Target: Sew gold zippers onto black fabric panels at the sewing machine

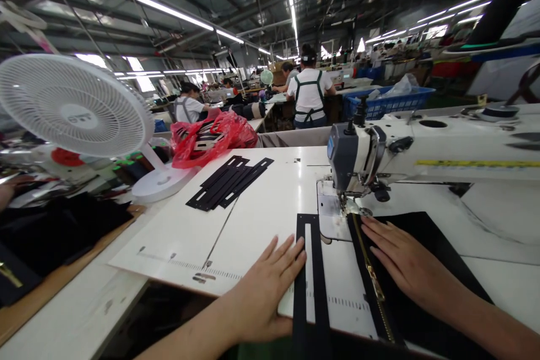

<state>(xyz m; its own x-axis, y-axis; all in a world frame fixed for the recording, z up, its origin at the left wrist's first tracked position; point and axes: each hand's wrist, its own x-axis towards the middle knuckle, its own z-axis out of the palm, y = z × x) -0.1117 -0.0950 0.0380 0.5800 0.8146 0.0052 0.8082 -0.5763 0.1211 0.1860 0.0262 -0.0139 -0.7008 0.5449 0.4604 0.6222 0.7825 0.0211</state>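
My left hand (pixel 270 287) lies with its fingers apart, fingertips on the left edge of a black strip piece with a long slot (pixel 312 281). On black fabric (pixel 426 236) with a gold zipper (pixel 373 281), my right hand (pixel 405 261) rests flat, fingers stretched toward the sewing machine's needle area. The zipper fabric's top edge is beside the presser foot (pixel 343 202). Several more slotted black pieces (pixel 228 183) lie overlapping on the white table at the left.
A white fan (pixel 80 107) stands at the left, beside a red plastic bag (pixel 215 135). The sewing machine (pixel 422 146) fills the right side. Behind are a blue basket (pixel 388 102) and people at other tables.
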